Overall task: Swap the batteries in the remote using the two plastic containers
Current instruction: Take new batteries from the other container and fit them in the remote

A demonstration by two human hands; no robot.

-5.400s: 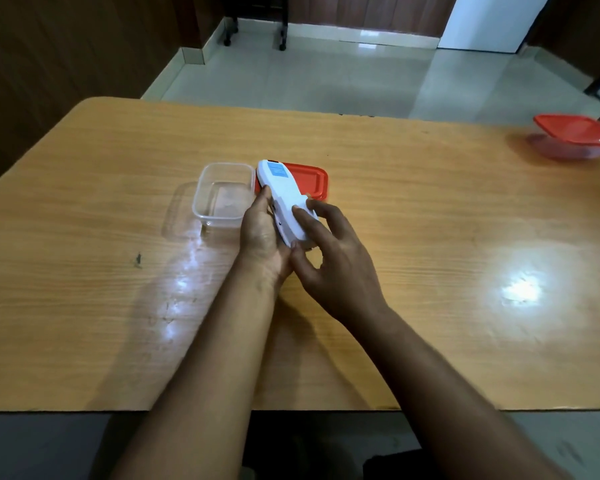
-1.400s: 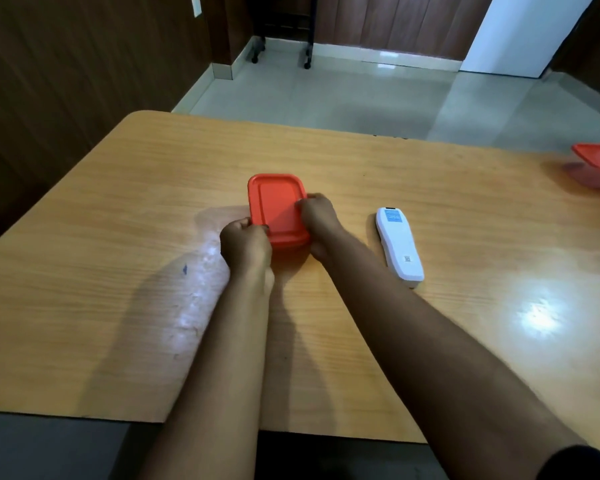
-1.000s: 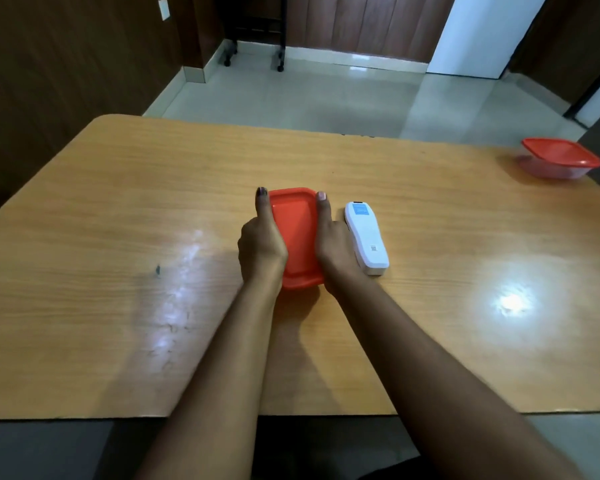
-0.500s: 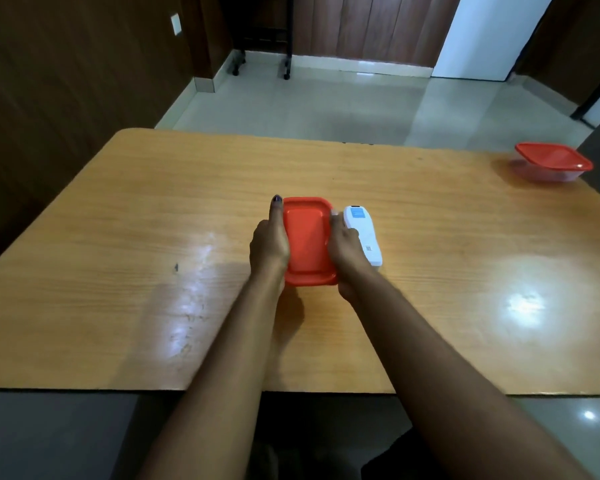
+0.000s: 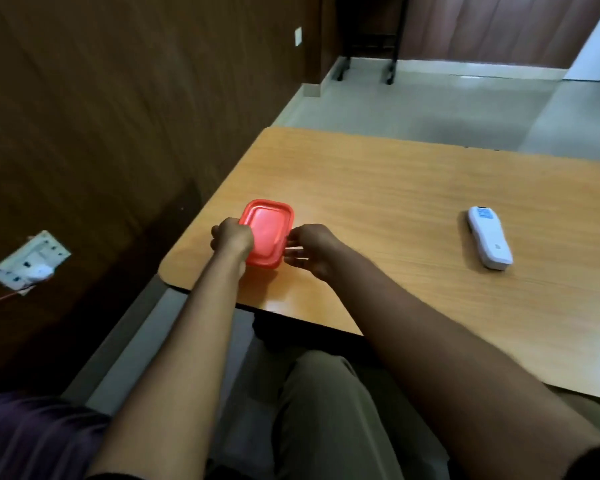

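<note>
Near the corner of the wooden table (image 5: 413, 202), the left hand (image 5: 232, 234) grips the red-lidded plastic container (image 5: 266, 231) while the right hand (image 5: 312, 245) hovers beside it with loosely spread fingers, so a careless push could send it off the edge.

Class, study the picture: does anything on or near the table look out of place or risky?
Yes: the red-lidded container sits near the table's left corner, between both hands, far from the remote. Nothing looks spilled or broken.
</note>
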